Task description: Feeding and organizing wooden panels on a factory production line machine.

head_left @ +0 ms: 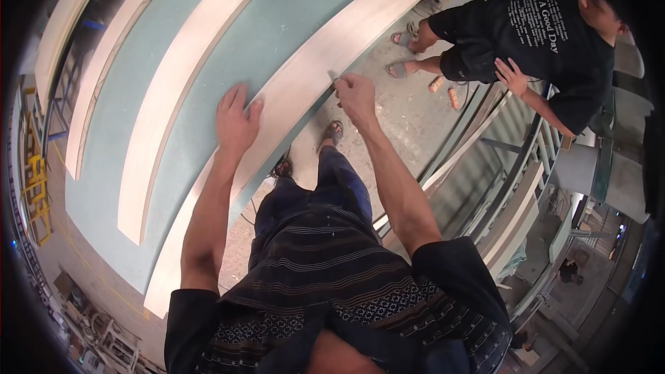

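Observation:
A long pale wooden strip (pixel 305 76) lies along the near edge of a large green board (pixel 228 48). My left hand (pixel 235 121) rests flat on this strip, fingers spread, pressing down. My right hand (pixel 355 93) is closed on a small blade-like tool (pixel 333 76) whose tip touches the strip's near edge. My legs and sandalled feet (pixel 334 131) stand on the floor just below the board's edge.
Two more pale strips (pixel 176 83) lie across the green board farther away. Another person in a black shirt (pixel 547 28) stands at the upper right, a hand on stacked boards and metal racks (pixel 499 166). Dusty concrete floor (pixel 409 111) lies between us.

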A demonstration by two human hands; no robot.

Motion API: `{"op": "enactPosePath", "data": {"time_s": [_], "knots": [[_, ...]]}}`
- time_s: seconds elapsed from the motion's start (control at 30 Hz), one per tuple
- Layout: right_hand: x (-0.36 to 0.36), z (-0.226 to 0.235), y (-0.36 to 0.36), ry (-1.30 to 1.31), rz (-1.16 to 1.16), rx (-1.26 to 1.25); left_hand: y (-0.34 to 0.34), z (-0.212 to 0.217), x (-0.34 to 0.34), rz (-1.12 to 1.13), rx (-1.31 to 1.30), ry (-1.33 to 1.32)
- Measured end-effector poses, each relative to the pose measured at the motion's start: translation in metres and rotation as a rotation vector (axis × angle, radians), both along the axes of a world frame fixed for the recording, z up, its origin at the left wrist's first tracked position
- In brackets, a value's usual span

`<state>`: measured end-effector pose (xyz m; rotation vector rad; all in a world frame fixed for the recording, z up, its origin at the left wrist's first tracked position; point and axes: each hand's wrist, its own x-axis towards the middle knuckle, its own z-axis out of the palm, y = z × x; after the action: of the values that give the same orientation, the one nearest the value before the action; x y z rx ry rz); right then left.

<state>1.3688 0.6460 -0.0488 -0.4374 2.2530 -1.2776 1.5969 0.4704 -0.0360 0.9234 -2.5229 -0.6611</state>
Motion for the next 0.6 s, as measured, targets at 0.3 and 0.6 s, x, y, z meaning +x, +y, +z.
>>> {"op": "enactPosePath", "data": {"time_s": [0.3,0.6], "knots": [[0.125,-0.004,0.005,0.095,0.144,-0.038,0.006,0.01,0.186,0.087,0.042,-0.069],[0.014,0.017,0.003,-0.072,-0.108,-0.068,0.026,0.022,0.301,0.257,0.047,-0.162]]}}
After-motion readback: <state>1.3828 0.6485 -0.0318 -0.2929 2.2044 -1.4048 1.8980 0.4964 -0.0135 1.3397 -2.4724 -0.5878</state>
